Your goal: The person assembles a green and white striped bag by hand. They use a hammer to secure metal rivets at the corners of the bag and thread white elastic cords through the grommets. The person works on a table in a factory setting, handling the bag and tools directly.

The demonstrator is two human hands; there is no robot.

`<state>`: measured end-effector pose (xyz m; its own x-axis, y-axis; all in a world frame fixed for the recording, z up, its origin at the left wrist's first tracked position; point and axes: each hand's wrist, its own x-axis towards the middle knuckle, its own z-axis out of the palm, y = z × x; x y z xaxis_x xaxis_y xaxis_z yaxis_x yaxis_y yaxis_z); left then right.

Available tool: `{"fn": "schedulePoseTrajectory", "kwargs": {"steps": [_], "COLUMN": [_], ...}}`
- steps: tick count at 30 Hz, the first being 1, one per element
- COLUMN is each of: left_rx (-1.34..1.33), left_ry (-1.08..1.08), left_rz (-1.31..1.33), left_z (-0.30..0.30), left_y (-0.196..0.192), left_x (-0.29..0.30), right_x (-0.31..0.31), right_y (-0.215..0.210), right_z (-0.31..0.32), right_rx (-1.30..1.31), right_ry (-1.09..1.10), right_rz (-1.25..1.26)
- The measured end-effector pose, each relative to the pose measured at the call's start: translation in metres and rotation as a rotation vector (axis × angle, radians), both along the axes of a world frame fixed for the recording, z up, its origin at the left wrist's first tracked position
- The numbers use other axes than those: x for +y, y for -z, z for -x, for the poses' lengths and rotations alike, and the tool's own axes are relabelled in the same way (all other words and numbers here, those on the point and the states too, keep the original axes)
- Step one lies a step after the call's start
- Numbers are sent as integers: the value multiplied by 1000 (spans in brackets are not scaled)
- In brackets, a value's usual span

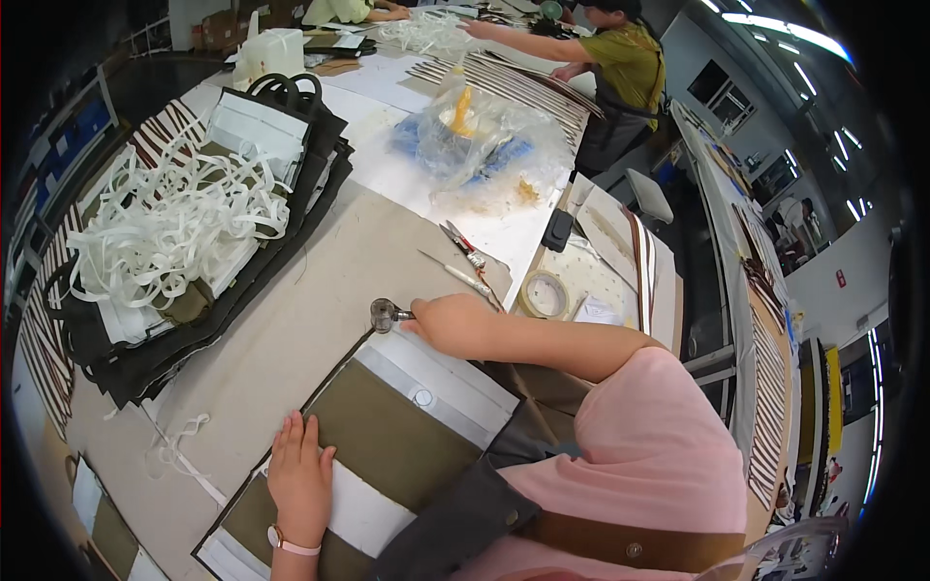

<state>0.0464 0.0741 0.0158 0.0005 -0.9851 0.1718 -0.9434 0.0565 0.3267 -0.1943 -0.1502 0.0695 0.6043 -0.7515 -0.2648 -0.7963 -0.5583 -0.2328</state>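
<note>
A flat olive-green fabric panel (383, 426) with white strips and dark edging lies in front of me. My left hand (302, 479) rests on its left part, fingers stretched out and lying flat. A round white disc (422, 397) shows on the upper white strip. My right hand (450, 326) is closed around the handle of a small hammer (383, 315). The round metal head is at the panel's far corner; I cannot tell if it touches. Most of the handle is hidden by my fingers.
To the left a stack of dark bag pieces (329, 160) bears a tangle of white tape (184, 228). Ahead lie scissors (465, 247), an awl-like tool (455, 273), a masking-tape roll (544, 294) and a plastic-wrapped glue container (465, 136). Another person (620, 68) works at the far side.
</note>
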Motion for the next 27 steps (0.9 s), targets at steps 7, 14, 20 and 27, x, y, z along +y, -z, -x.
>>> {"fn": "schedulePoseTrajectory", "kwargs": {"steps": [7, 14, 20, 27], "left_rx": [27, 4, -40, 14], "left_ry": [-3, 11, -13, -14], "left_rz": [13, 47, 109, 148], "left_z": [-2, 2, -2, -2], "left_y": [-3, -1, 4, 6], "left_x": [1, -3, 3, 3], "right_x": [1, 3, -8, 2], "right_y": [-65, -5, -53, -19], "right_z": [-8, -13, -29, -21], "right_rx": [-135, -120, -110, -107], "right_ry": [-82, -141, -155, -170], "right_rz": [28, 60, 136, 193]}}
